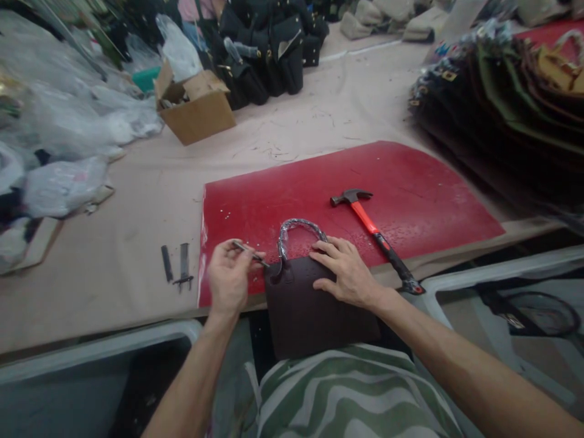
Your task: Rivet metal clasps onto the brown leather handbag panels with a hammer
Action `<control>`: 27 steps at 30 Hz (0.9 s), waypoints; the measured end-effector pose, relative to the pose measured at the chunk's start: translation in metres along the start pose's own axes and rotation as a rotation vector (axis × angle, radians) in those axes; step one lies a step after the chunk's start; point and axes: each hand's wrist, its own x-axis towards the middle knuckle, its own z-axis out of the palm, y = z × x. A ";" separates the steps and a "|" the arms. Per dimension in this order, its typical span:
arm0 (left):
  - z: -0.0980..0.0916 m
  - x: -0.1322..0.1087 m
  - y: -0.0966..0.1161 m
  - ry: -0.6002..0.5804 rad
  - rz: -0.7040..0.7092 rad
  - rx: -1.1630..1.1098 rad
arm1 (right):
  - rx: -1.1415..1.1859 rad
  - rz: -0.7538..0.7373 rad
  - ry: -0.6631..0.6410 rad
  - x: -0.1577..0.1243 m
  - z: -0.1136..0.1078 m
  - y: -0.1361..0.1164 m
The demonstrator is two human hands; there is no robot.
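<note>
A dark brown leather bag panel (314,310) hangs over the table's front edge, its top on a red mat. A curved bag handle (301,224) wrapped in clear plastic rises from its top edge. My left hand (229,277) pinches a thin metal punch (250,252), its tip close to the panel's upper left corner. My right hand (342,271) lies on the panel's upper right part, fingers spread, beside the handle's right end. To the right, a claw hammer (365,219) with an orange and black grip rests on the mat.
Under the work lies the red mat (420,194). Left of it are a dark bar (166,263) and a small metal tool (184,264). A cardboard box (196,115), black bags (269,55) and plastic wrapping (68,121) stand behind. Stacked leather pieces (483,121) rise at right.
</note>
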 end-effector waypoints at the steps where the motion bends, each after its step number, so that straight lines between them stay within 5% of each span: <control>1: 0.016 -0.013 -0.007 -0.063 -0.015 -0.031 | -0.002 0.001 -0.001 0.000 0.000 0.000; 6: 0.060 -0.051 -0.040 -0.243 0.089 0.067 | 0.003 0.001 0.009 0.000 -0.001 -0.001; 10: 0.059 -0.053 -0.053 -0.237 0.195 0.159 | 0.022 -0.003 0.011 -0.001 -0.002 -0.002; 27: 0.063 -0.056 -0.055 -0.145 0.220 0.172 | 0.054 -0.015 0.035 -0.004 -0.002 0.000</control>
